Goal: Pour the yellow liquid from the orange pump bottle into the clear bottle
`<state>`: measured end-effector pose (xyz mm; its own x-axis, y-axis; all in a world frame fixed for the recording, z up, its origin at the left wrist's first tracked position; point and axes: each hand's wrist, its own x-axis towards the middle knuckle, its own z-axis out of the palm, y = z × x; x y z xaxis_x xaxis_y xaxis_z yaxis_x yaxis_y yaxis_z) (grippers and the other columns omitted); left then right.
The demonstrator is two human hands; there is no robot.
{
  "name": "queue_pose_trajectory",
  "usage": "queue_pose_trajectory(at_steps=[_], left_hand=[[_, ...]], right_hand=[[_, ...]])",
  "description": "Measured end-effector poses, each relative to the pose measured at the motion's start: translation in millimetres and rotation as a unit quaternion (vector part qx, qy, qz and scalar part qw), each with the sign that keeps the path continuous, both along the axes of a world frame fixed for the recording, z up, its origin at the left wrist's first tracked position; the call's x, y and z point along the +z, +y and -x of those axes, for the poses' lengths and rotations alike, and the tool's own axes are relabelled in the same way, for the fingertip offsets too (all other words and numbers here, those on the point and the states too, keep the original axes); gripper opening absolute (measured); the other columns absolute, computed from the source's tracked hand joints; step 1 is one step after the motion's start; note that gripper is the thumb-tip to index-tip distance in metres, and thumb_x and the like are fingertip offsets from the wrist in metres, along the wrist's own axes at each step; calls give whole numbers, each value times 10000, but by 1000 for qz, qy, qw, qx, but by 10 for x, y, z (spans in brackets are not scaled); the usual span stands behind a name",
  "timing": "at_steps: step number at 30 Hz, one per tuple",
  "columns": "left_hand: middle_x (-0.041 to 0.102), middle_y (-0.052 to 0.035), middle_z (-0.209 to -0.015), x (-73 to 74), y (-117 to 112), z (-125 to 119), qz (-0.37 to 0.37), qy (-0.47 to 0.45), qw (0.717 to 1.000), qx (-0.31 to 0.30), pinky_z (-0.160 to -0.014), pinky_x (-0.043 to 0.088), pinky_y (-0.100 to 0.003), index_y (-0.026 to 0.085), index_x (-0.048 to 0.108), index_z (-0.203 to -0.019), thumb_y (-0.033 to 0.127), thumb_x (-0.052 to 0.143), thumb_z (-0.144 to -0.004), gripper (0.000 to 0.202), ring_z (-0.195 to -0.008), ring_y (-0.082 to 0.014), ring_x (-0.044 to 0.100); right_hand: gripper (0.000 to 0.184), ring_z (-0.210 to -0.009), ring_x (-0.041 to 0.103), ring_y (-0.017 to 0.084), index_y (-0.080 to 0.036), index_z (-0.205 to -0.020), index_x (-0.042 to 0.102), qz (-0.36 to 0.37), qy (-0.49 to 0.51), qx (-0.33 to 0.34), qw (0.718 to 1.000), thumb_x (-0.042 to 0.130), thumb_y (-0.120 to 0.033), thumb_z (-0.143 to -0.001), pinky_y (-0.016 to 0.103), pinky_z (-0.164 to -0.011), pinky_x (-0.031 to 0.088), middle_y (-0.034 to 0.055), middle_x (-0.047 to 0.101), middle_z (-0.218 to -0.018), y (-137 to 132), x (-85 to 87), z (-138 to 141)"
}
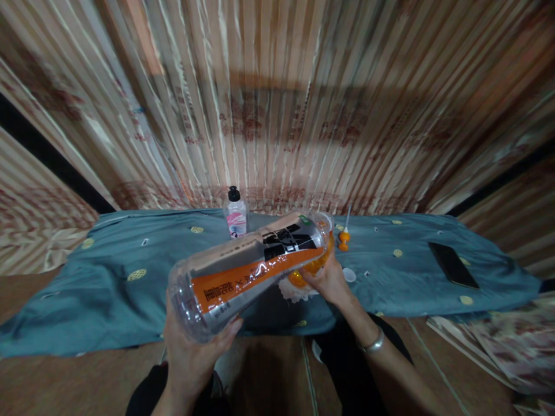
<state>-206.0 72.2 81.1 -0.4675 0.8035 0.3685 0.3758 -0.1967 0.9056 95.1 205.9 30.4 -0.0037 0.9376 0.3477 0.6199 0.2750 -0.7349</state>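
Note:
My left hand [191,352] is wrapped round the base of a large clear plastic bottle [251,263] with an orange and black label. The bottle is tipped, its neck pointing away and to the right. A little orange liquid lies along its lower side. My right hand [327,280] grips a small round container [310,266] of orange liquid right under the bottle's mouth. A silver bangle [373,342] sits on that wrist. A white cap [349,275] lies on the cloth just right of the right hand.
A blue-grey cloth [121,289] with yellow dots covers the low surface. On it stand a small clear bottle with a black cap [235,215], a small orange dropper [344,236] and a dark phone [453,264] at the right. Striped curtains [277,104] hang behind.

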Motion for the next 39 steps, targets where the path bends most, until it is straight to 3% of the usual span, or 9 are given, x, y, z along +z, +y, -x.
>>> queue_pose_trajectory(at_steps=[3,7,11,18,24,31,35,39], left_hand=[[808,-117,-1108,-29,-4,9,9,-25,1000,1,-1008,675,-557,196,734,-1255,544,1018,-629,770,-1057,-363,804],[782,-74,-994,-51,-11,1,7,-6,1000,5,-1005,676,-573,230,758,-1160,519,1021,-631,658,-1039,-360,799],[770,-74,-1020,-16,-15,-43,1,-15,1000,20,-1085,637,-592,238,763,-1148,539,1000,-664,618,-1096,-361,789],[808,-101,-1069,62,-12,-75,-3,-22,1000,16,-957,698,-528,218,765,-1176,562,1014,-632,690,-1059,-360,807],[822,-111,-1100,14,-3,-21,8,-47,999,-16,-935,707,-530,207,739,-1223,515,1044,-580,775,-1055,-369,822],[801,-93,-1038,-31,-21,-3,-3,2,1000,7,-968,693,-533,214,755,-1128,534,1018,-634,644,-1046,-355,803],[784,-77,-1016,19,-20,-43,7,-11,1000,28,-981,683,-540,213,745,-1103,607,1015,-596,696,-1053,-359,798],[774,-70,-977,71,4,-76,3,-21,999,29,-940,693,-541,200,734,-1132,570,1034,-578,730,-983,-345,798]], right_hand=[[903,-1122,819,408,-181,-1523,453,-9,-2,1,1000,795,-523,-760,560,-947,680,182,814,-1272,1,-4,4],[931,-1165,811,401,-179,-1556,434,-25,-8,-1,1000,797,-526,-773,556,-976,676,194,795,-1336,6,-31,4],[907,-1123,820,401,-199,-1546,443,-25,-8,-3,1000,795,-513,-771,555,-944,683,172,812,-1282,7,-46,-1],[911,-1152,812,423,-165,-1539,449,-15,-2,5,1000,788,-516,-770,581,-964,679,193,809,-1285,-1,-7,-1],[865,-1122,816,407,-186,-1501,470,-5,-2,3,1000,768,-542,-771,564,-946,683,182,810,-1275,-3,15,6],[911,-1194,793,421,-173,-1538,444,0,-20,-2,1000,786,-527,-771,571,-991,664,196,789,-1316,-6,0,-5],[916,-1163,806,408,-174,-1546,445,-11,-6,7,1000,795,-532,-779,558,-976,669,184,802,-1304,-3,-3,-2],[929,-1124,817,408,-168,-1561,439,-17,-4,7,1000,801,-525,-783,552,-946,676,184,817,-1272,4,-20,2]])
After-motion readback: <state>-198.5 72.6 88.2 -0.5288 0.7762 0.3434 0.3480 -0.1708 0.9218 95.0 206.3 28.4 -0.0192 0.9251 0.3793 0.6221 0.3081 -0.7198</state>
